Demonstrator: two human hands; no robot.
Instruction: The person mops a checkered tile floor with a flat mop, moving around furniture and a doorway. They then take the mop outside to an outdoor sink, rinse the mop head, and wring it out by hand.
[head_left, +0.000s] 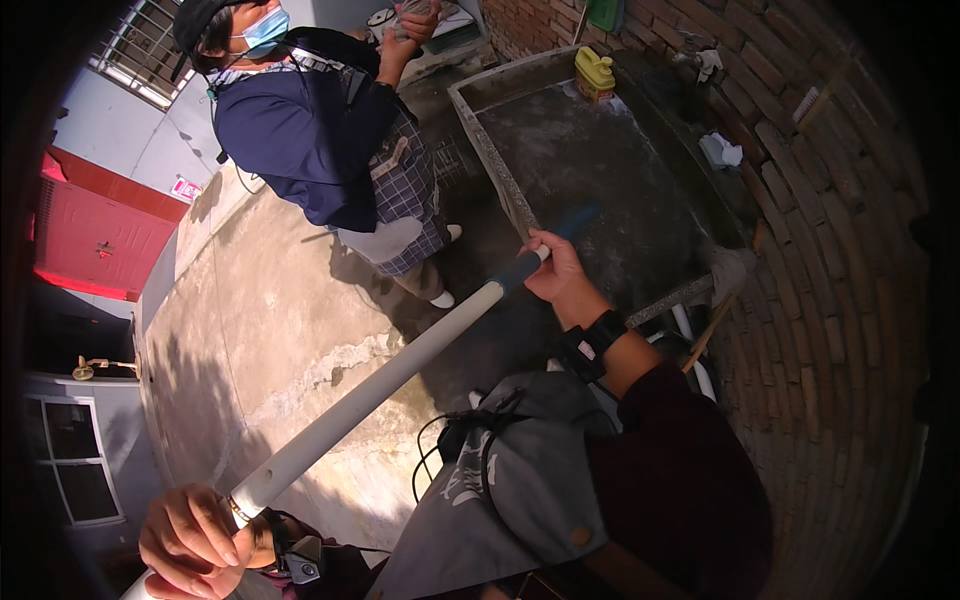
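A long white pole (375, 390), probably plastic pipe, runs diagonally across my body. My left hand (196, 541) grips its lower part, and the pole continues below that hand to the picture's edge. Near the upper end, a blue-grey sleeve (519, 271) wraps the pole. My right hand (556, 266) closes around the thinner white section just past this sleeve. Beyond my fingers a blurred blue piece (579, 219) reaches over a concrete basin (491, 165); what it is, I cannot tell. Both my wrists carry strapped devices.
A yellow jug (595, 73) stands in the basin's far corner. Another person (315, 135) stands beside the basin, hands raised. A brick wall (810, 315) rises on the right. White pipes (694, 352) and a wooden stick (709, 334) are under the basin. Cracked concrete floor (300, 360) lies left.
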